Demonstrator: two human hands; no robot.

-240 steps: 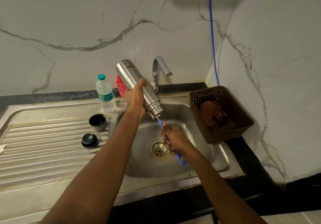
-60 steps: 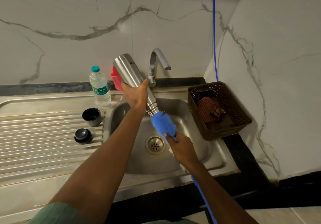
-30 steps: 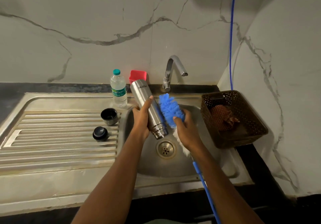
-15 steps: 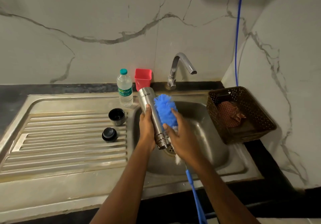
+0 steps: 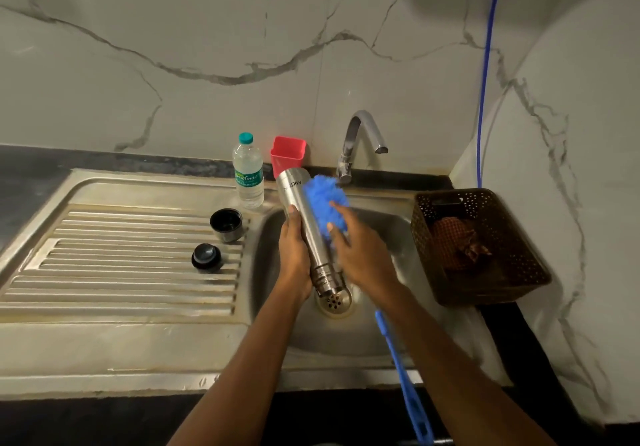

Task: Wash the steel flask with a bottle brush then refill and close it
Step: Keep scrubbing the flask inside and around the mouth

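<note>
Head view: the left grip (image 5: 294,255) curled round the smooth steel flask (image 5: 308,224), held mouth down over the drain (image 5: 335,303) of the sink (image 5: 329,341). The right grip (image 5: 363,255), blurred, clasped the fluffy blue bottle brush (image 5: 325,201) against it; its handle ran off the bottom edge.

We find open room over the drainboard (image 5: 114,265) left of the cap (image 5: 225,224) and stopper (image 5: 206,257); the basket (image 5: 485,293) crowds the basin's (image 5: 346,338) right, tap (image 5: 360,134), bottle (image 5: 248,175) and red cup (image 5: 287,156) its back.

- Two forearms are seen, bare up to the lower edge of the view.
- The left hand (image 5: 294,255) and the right hand (image 5: 363,255) are likewise uncovered, with fingernails visible.
</note>
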